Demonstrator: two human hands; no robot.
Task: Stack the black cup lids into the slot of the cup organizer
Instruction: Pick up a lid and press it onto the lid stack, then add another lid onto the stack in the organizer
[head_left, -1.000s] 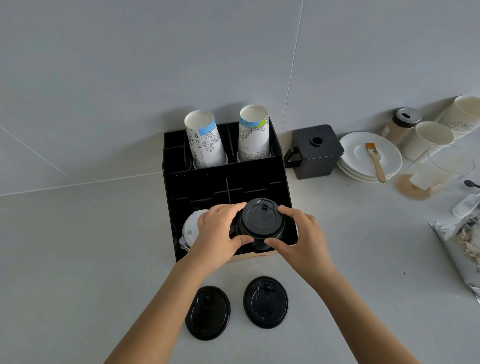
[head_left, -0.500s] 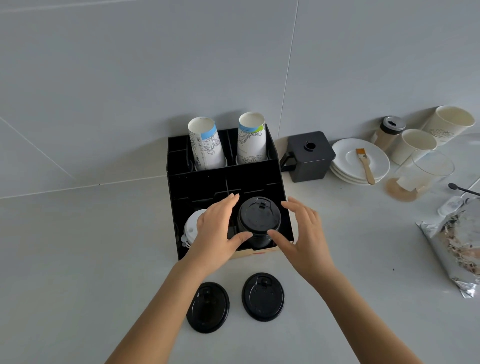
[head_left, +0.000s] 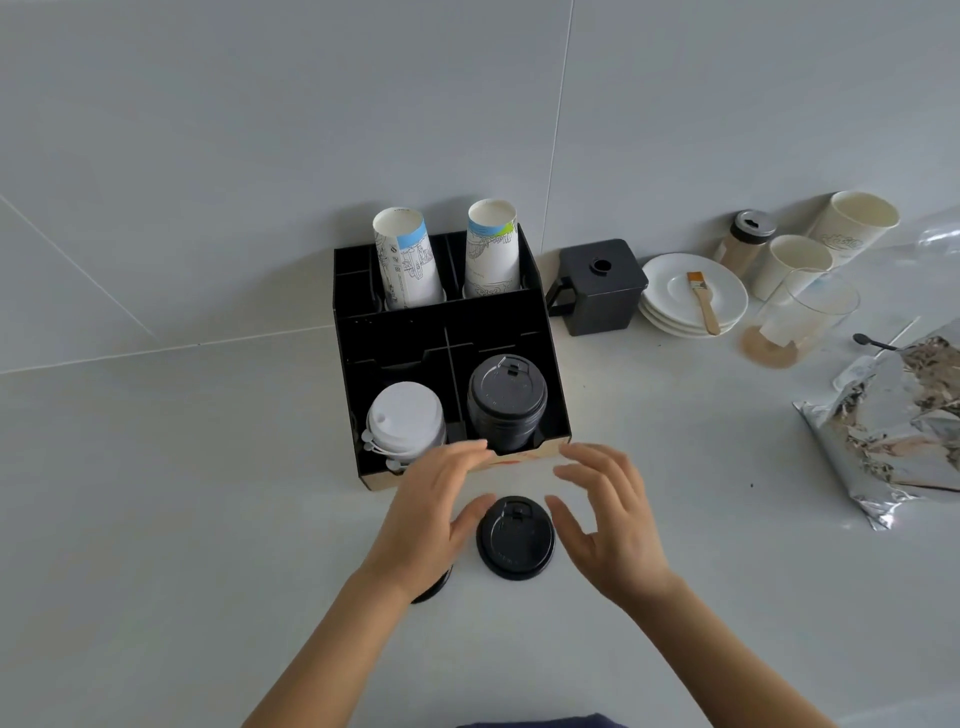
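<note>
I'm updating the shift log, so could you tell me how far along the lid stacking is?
Done: a stack of black lids stands in the organizer's front right slot. In hand: nothing; left hand and right hand are open around one loose lid. Left: that lid and another lid, mostly hidden under the left wrist.

Both forearms are bare to the bottom edge of the view, with no sleeves, watch or bracelet on them. The left hand (head_left: 431, 514) and right hand (head_left: 613, 525) wear no gloves or rings. A dark blue strip of clothing (head_left: 540, 722) shows between the forearms.
</note>
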